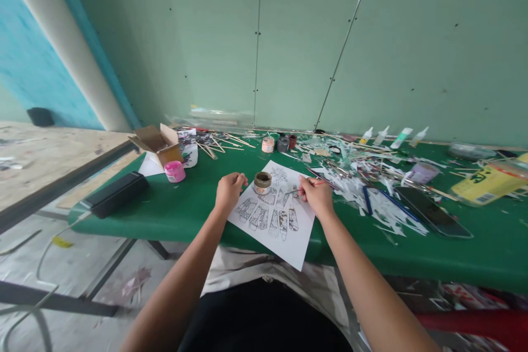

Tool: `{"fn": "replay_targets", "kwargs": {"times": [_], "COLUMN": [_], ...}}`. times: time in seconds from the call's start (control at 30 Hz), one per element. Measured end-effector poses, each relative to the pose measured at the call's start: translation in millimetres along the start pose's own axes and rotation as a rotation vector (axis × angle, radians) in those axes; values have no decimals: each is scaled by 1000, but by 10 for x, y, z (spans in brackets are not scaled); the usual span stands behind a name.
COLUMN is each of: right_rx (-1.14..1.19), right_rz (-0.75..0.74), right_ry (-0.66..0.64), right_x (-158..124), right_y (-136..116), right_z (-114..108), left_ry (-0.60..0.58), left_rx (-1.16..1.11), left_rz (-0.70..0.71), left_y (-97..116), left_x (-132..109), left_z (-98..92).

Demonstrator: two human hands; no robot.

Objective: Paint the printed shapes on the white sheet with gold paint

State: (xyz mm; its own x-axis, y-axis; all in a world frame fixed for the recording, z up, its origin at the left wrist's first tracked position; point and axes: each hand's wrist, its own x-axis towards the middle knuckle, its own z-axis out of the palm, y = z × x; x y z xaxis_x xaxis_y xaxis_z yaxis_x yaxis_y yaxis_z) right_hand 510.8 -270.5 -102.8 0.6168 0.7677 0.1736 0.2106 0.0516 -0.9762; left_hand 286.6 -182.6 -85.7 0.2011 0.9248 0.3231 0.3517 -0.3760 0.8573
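A white sheet point(297, 245) printed with line drawings of patterned shapes lies at an angle on the green table. Some of its shapes carry brown-gold paint. An uncapped jar of brownish paint point(263, 189) stands on the sheet's upper left part. Over the sheet's right edge, my right hand point(317, 193) is closed around a thin paintbrush point(295, 191), its tip end pointing left toward the drawings. My left hand point(231, 191) is curled closed at the sheet's left edge, beside the jar. Whatever its fingers may hold is hidden.
A pink jar point(174, 172) and cardboard box point(167, 151) stand left, near a black case point(117, 193). Small paint jars point(268, 145) stand behind the sheet. Paper scraps point(388, 206), a phone point(433, 212), glue bottles point(401, 138) and a yellow container point(489, 182) crowd the right side.
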Motion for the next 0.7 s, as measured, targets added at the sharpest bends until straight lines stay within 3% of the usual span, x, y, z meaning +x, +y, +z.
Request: {"fn": "replay_targets", "kwargs": {"times": [0.37, 0.7], "right_rx": [-11, 4], "right_rz": [-33, -4], "right_ry": [-25, -14], "right_x": [-1, -17], "right_y": [22, -24], "right_z": [11, 15], "left_ry": [77, 60], "left_rx": [38, 3], "left_rz": [28, 14], "left_y": [-24, -21], "left_x": [-6, -9], "left_z": [-5, -19]}}
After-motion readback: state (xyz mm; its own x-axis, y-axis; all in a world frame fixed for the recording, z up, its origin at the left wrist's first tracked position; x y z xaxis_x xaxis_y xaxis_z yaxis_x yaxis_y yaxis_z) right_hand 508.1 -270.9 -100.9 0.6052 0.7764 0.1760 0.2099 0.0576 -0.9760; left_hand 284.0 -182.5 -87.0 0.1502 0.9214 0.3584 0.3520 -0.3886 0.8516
